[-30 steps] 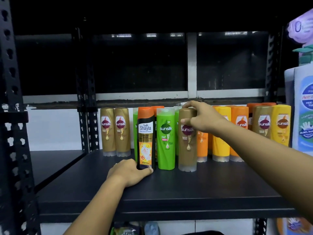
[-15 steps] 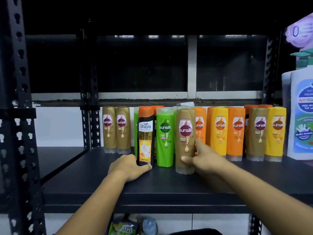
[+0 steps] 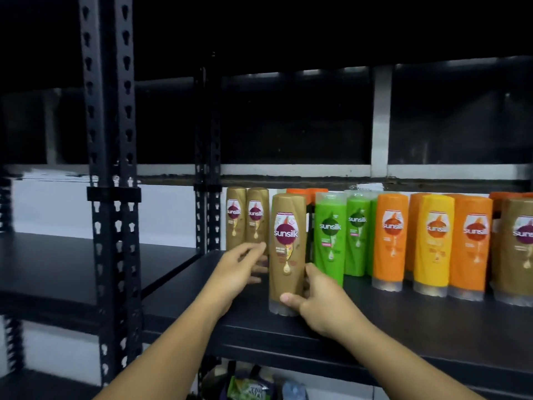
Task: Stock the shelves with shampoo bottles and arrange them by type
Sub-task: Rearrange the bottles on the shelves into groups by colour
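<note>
A gold-brown Sunsilk bottle point(image 3: 287, 249) stands upright near the front of the black shelf point(image 3: 403, 321). My right hand point(image 3: 320, 301) grips it low down, thumb across its base. My left hand point(image 3: 239, 269) hovers with loosely spread fingers at the bottle's left side, in front of two matching gold bottles point(image 3: 246, 217) at the back. Right of the held bottle are green Sunsilk bottles point(image 3: 330, 238), then orange point(image 3: 392, 241) and yellow point(image 3: 432, 243) ones. Behind the held bottle only the orange cap point(image 3: 307, 193) of a black bottle shows.
Another gold bottle point(image 3: 519, 249) stands at the right edge. Perforated black uprights point(image 3: 109, 168) separate this bay from a lower shelf point(image 3: 57, 269) on the left. Packets point(image 3: 248, 388) lie below the shelf.
My right hand has slid the gold bottle left, past the green and black bottles, towards the two gold ones. My left hand left the black bottle's base and rose beside the gold bottle.
</note>
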Tool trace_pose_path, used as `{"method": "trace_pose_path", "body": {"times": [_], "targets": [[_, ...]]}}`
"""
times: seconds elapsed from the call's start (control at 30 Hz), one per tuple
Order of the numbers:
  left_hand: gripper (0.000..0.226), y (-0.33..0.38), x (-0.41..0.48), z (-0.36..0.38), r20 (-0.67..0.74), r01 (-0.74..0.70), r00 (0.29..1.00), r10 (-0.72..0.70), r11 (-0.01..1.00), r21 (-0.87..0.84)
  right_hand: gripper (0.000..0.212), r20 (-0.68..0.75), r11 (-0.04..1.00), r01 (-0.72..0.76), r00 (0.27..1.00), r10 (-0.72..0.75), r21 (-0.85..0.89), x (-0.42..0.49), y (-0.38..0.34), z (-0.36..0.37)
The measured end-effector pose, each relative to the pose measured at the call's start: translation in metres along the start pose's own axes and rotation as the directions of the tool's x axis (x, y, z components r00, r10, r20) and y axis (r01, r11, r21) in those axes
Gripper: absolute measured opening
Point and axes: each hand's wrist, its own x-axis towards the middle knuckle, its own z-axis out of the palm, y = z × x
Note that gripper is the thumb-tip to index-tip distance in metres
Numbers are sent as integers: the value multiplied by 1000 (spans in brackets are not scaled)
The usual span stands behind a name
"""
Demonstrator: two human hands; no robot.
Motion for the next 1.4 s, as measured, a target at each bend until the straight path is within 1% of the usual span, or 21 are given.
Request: {"method": "trace_pose_path", "body": {"times": [0.07,0.1,0.17,0.27,0.37,0.43,0.5,0.6,0.7,0.77,0.9,0.97,1.07,1.2,1.4], "targets": [[37,4,-10,-16,85,-1,996,10,995,-101,47,3,1000,27,1000,-27,-3,13,-10,21],[38,5,-14,-24,110,-14,994,25,995,-98,46,-1,999,37,999,-37,5,20,-14,32],[41,3,-17,-39,128,-51,990,53,999,-16,45,-1,999,40,999,-40,-21,32,-25,49],[41,-1,-14,-60,121,-61,992,45,988,138,47,75,993,45,997,-36,-111,42,-40,64],[39,-5,-3,-77,108,-49,994,26,977,209,49,155,972,94,986,-60,-217,45,-43,72],[36,-11,8,-86,93,-43,995,22,971,235,50,210,957,134,974,-80,-258,46,-41,73],[34,-16,22,-92,68,-33,998,15,963,266,57,312,933,182,947,-81,-311,46,-44,73],[35,-23,52,-100,56,-10,998,-10,941,337,71,491,851,309,868,-71,-424,49,-51,71],[39,-29,79,-104,37,2,999,-20,906,423,77,589,810,382,806,-56,-445,54,-52,68],[41,-35,94,-103,21,-2,1000,-9,886,464,78,604,803,399,794,-62,-443,55,-49,67],[47,-51,103,-98,-36,-35,998,60,870,492,77,586,821,395,805,-93,-412,56,-44,68],[46,-54,100,-94,-50,-51,995,87,866,498,77,577,824,397,810,-106,-405,57,-44,69],[45,-56,100,-93,-33,-59,995,92,840,539,77,574,835,386,812,-105,-393,57,-44,69],[51,-58,99,-94,-14,-60,996,84,807,587,74,566,845,371,818,-100,-386,57,-45,67],[62,-57,96,-92,22,-48,999,43,800,598,76,537,866,351,836,-118,-356,60,-40,72]]}}
